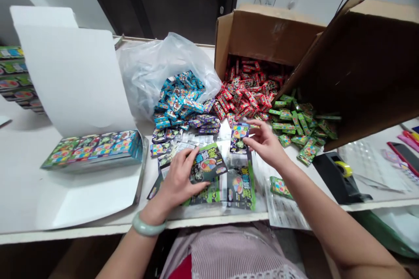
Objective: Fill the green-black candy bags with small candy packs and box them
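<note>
My left hand [183, 178], with a pale green bangle at its wrist, grips a black and green printed packet [207, 165] between thumb and fingers. In my right hand [266, 143] a small purple printed box [239, 137] is pinched by the thumb and fingertips. Below both hands, more black and green packets [240, 187] lie flat on the table. Just behind the hands are small purple boxes [205, 123] and a heap of small blue boxes [180, 96].
Red boxes [248, 91] spill from a tipped cardboard carton [273, 37]; green boxes [296, 120] lie beside it. At left, an open white display box [98, 198] holds a row of colourful boxes [94, 148]. A plastic bag [140, 69] and a black tape dispenser [337, 178] flank the work area.
</note>
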Motion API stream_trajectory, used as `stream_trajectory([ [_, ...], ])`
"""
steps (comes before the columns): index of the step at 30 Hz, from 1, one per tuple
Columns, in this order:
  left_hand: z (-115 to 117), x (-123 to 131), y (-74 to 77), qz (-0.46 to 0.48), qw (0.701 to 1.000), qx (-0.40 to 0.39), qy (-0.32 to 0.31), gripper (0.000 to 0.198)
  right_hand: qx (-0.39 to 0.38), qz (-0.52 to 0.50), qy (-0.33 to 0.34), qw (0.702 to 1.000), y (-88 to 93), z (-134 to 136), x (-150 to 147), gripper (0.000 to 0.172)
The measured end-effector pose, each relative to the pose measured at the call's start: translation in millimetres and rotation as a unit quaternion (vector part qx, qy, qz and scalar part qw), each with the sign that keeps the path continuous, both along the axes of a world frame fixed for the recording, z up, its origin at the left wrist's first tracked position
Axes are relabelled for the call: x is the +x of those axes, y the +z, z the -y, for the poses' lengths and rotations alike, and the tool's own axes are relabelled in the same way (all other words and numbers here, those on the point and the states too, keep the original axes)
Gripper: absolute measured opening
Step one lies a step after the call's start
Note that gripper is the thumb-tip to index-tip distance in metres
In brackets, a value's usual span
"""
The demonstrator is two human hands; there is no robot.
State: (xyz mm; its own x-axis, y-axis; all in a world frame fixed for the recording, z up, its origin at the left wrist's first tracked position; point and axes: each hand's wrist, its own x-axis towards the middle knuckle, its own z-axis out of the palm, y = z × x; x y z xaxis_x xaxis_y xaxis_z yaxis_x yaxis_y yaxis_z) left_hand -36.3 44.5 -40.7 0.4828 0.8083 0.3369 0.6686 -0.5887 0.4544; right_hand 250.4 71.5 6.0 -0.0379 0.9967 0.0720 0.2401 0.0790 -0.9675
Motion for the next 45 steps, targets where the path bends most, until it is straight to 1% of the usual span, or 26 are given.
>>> stream_trajectory([
  [3,2.5,10.3,0.3,-0.008,1.000,0.007,-0.027,0.099,-0.028,0.046,0.056,0.997,4.3,23.7,-2.9,0.043],
  [6,6.6,13.8,1.2,-0.019,0.999,0.011,-0.032,0.098,-0.067,0.085,0.116,0.987,4.6,30.8,-1.7,0.041],
  [7,8.2,13.6,1.8,-0.019,0.999,0.009,-0.033,0.098,-0.073,0.090,0.125,0.985,5.2,31.8,-0.6,0.041],
  [12,13.1,9.6,7.0,0.005,1.000,0.003,-0.027,0.099,-0.074,0.057,0.122,0.988,12.2,37.0,4.7,0.036],
  [16,13.8,10.5,8.0,-0.028,0.996,0.017,-0.085,0.102,-0.103,0.083,0.186,0.974,7.9,36.5,1.2,0.035],
  [17,14.0,11.3,7.5,-0.033,0.995,0.017,-0.087,0.103,-0.103,0.091,0.182,0.974,5.0,35.7,-1.4,0.037],
  [18,14.3,11.9,6.7,-0.033,0.996,0.015,-0.080,0.103,-0.098,0.099,0.159,0.977,1.8,35.1,-4.5,0.040],
  [19,14.7,12.4,5.8,-0.029,0.997,0.012,-0.065,0.103,-0.083,0.111,0.120,0.983,-1.4,35.0,-8.1,0.041],
  [20,15.2,12.5,4.9,-0.024,0.999,0.009,-0.047,0.103,-0.061,0.128,0.082,0.987,-4.2,35.4,-11.8,0.039],
  [21,15.9,12.3,3.9,-0.018,0.999,0.004,-0.031,0.103,-0.036,0.148,0.055,0.987,-6.3,36.3,-15.6,0.034],
  [22,16.6,11.7,2.9,-0.013,1.000,-0.001,-0.017,0.102,-0.010,0.166,0.049,0.985,-7.7,37.4,-19.2,0.027],
  [23,17.2,10.7,1.9,-0.008,1.000,-0.006,-0.006,0.102,0.014,0.183,0.062,0.981,-8.3,38.4,-22.5,0.022],
  [24,17.7,9.5,0.8,-0.003,1.000,-0.008,0.002,0.102,0.035,0.196,0.084,0.976,-7.9,38.8,-25.4,0.021],
  [27,18.0,3.5,-2.6,0.012,1.000,-0.014,0.018,0.103,0.068,0.217,0.158,0.961,-1.6,33.1,-32.9,0.027],
  [31,17.5,-9.4,-4.4,0.026,0.999,-0.031,0.027,0.102,0.056,0.245,0.303,0.919,10.0,11.6,-45.4,0.033],
  [32,17.7,-13.0,-4.0,0.029,0.999,-0.033,0.031,0.100,0.042,0.245,0.324,0.913,11.5,4.7,-49.1,0.035],
  [33,18.0,-16.5,-3.5,0.031,0.998,-0.034,0.036,0.099,0.026,0.241,0.329,0.913,12.4,-3.3,-52.9,0.036],
  [34,18.4,-19.5,-2.9,0.033,0.998,-0.034,0.041,0.098,0.012,0.233,0.318,0.919,12.6,-12.7,-56.6,0.037],
  [35,18.8,-22.1,-2.4,0.034,0.998,-0.033,0.045,0.098,0.010,0.226,0.291,0.930,12.3,-24.1,-60.5,0.035],
  [37,19.1,-25.1,-1.9,0.037,0.998,-0.032,0.049,0.099,0.042,0.230,0.199,0.952,11.0,-53.2,-69.8,0.028],
  [39,18.8,-25.8,-1.7,0.038,0.998,-0.033,0.046,0.099,0.089,0.270,0.108,0.953,9.2,-88.7,-82.8,0.022],
  [40,18.6,-25.6,-1.6,0.039,0.998,-0.034,0.046,0.099,0.096,0.302,0.086,0.944,8.0,-106.9,-90.7,0.021],
  [41,18.5,-25.3,-1.5,0.040,0.998,-0.034,0.047,0.099,0.102,0.315,0.079,0.940,6.6,-124.0,-99.1,0.022],
  [43,18.9,-25.9,-1.3,0.039,0.997,-0.032,0.053,0.100,0.105,0.326,0.089,0.935,3.1,-151.8,-115.4,0.037],
  [44,19.3,-26.9,-1.4,0.039,0.997,-0.030,0.058,0.100,0.105,0.324,0.096,0.935,1.3,-161.4,-122.0,0.042],
  [45,19.9,-28.7,-1.7,0.038,0.997,-0.029,0.064,0.100,0.101,0.322,0.099,0.936,-0.3,-167.8,-126.8,0.042],
])
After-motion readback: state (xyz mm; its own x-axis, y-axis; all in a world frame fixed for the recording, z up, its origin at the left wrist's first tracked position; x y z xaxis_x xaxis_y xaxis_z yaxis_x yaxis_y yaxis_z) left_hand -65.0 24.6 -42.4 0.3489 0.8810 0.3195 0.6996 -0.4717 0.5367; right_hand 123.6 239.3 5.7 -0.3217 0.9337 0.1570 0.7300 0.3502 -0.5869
